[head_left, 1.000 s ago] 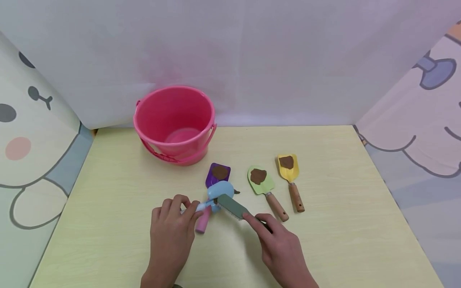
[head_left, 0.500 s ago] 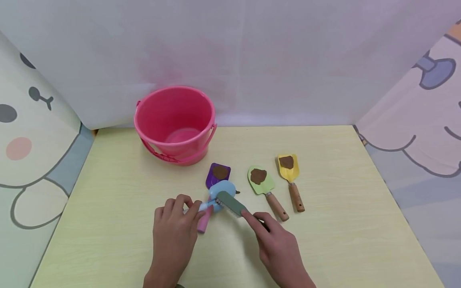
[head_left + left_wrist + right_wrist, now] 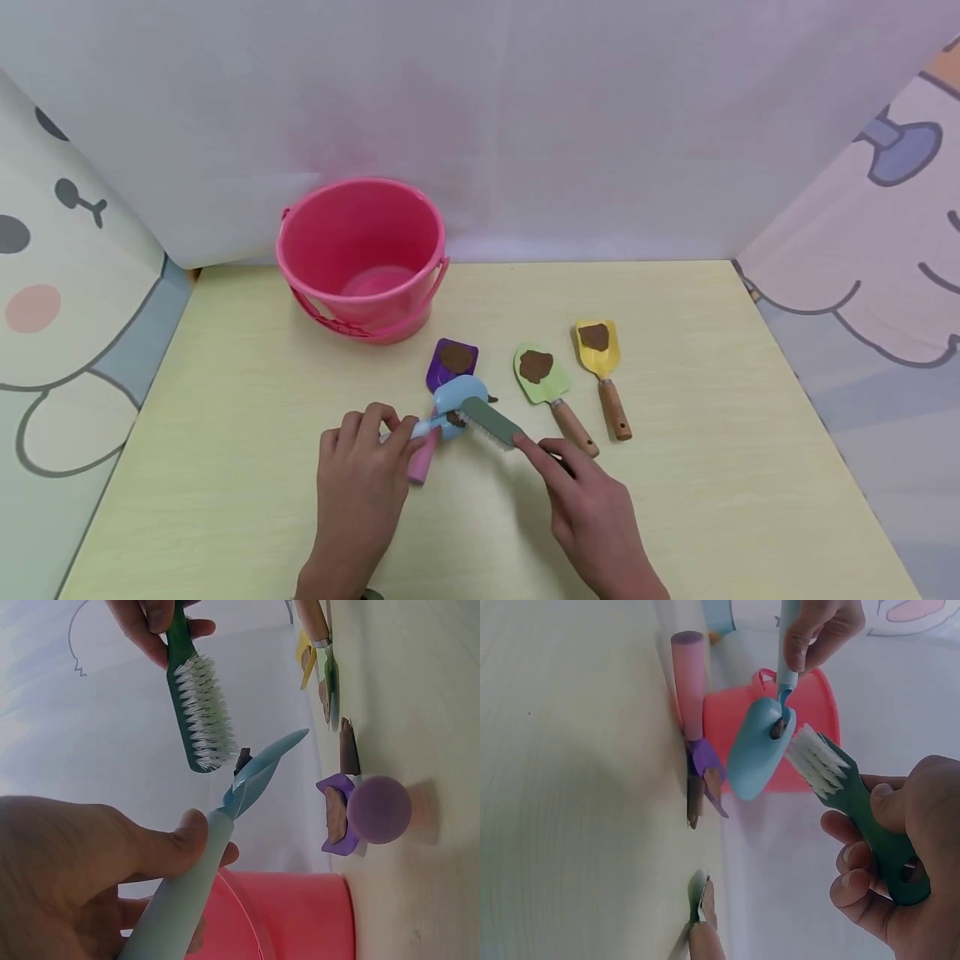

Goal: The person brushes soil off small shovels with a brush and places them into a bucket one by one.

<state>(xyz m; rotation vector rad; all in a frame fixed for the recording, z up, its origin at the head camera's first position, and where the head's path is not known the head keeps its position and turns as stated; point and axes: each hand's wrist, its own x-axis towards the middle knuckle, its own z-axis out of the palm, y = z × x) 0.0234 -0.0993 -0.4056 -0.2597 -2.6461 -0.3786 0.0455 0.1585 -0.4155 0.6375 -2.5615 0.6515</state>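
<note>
The brush (image 3: 487,423) gripped in the right hand (image 3: 592,508) had just shifted slightly right, baring a brown lump (image 3: 455,418) in the blue scoop (image 3: 461,392) that the left hand (image 3: 362,479) held by its handle above the purple shovel (image 3: 438,377), so the brushing seemed unfinished.

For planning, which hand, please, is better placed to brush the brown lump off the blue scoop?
Probably the right hand: it holds the green brush, bristles near the brown lump, while the left hand holds the blue scoop.

Four shovels (image 3: 553,390), one brush (image 3: 491,418), one bucket (image 3: 375,315), one tabletop (image 3: 712,483).
</note>
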